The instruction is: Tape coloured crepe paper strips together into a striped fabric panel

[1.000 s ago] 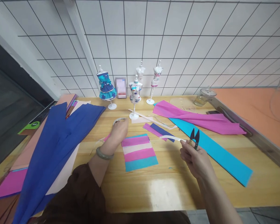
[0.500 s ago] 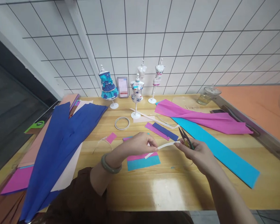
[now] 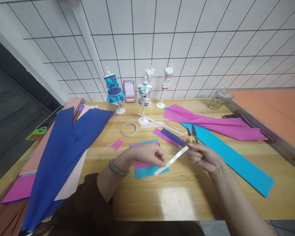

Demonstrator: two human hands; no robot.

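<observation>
Glossy varnished wood table [image 3: 177,196], matt crepe paper [image 3: 64,147], glazed wall tiles [image 3: 186,46]

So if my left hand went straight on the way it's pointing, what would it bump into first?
Probably your right hand: the left hand points across at it, with only the white strip that both pinch between them. Heights look alike, though depth is hard to judge.

Craft workroom: wooden surface [image 3: 186,196] against a white tiled wall [image 3: 186,42], strewn with coloured crepe paper sheets [image 3: 64,154], miniature dress-form mannequins [image 3: 144,98], and a tape roll [image 3: 128,128].
</observation>
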